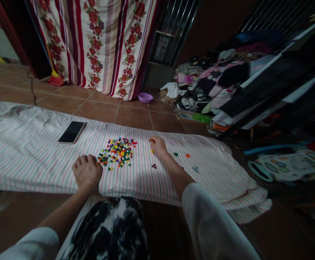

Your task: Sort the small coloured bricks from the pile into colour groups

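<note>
A pile of small multicoloured cubes (119, 151) lies spread on the striped cloth (135, 180). Palm down at the pile's left edge rests my left hand (87, 170), its fingers lying on the cloth with nothing seen in them. To the right of the pile, my right hand (157, 146) is closed in a pinch over the cloth; whatever its fingertips hold is hidden. A yellow cube (152, 151) shows just below those fingers. Sorted apart by colour are small groups: dark maroon cubes (154, 166), green cubes (175, 154), orange cubes (187, 155) and grey-blue cubes (195, 169).
A black-screened phone (72, 132) lies on the cloth left of the pile. Beyond are a floral curtain (97, 47), a purple basin (145, 97) and a red broom (55, 79) on the tiled floor. Heaped clothes (208, 79) stand at the back right.
</note>
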Tool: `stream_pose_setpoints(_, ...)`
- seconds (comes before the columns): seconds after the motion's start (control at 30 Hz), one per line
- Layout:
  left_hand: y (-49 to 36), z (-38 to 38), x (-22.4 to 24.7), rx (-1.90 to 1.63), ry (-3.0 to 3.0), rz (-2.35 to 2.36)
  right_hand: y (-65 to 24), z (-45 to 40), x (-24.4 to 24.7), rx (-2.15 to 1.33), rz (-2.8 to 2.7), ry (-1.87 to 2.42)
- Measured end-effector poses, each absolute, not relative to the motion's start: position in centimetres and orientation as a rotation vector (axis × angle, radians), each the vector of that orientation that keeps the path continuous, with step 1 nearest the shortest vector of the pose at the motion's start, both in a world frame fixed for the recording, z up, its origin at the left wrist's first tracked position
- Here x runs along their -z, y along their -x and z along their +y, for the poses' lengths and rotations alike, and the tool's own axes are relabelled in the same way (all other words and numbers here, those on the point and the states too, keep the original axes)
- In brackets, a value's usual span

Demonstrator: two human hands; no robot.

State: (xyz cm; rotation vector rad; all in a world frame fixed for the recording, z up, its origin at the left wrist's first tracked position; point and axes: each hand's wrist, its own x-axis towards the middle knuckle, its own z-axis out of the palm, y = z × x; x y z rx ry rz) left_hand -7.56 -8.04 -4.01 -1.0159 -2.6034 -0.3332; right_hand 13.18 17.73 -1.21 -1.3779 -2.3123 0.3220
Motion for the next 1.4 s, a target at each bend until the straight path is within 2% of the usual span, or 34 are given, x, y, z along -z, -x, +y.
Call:
stream_pose_setpoints(0.2, 7.5, -8.0, 3.9, 0.342, 1.011, -2.609, -9.5, 15.5, 2.0, -0.442, -2.404, 1.224)
stream_pose_setpoints(0.73, 7.3, -8.1, 3.6, 0.321, 1.011, -2.59, -7.5, 14.1, 4.5, -0.399, -2.369, 1.321)
stream_pose_setpoints(1.13, 7.2, -8.2, 3.5, 0.308, 1.007, -2.62, -9.5, 15.8, 5.1, -0.523, -2.246, 1.173)
stream_pose_setpoints(1.4, 7.3, -8.0, 3.6, 0.279, 0.999, -2.594, -14.5, 19.1, 3.7, -0.377, -2.013, 1.302)
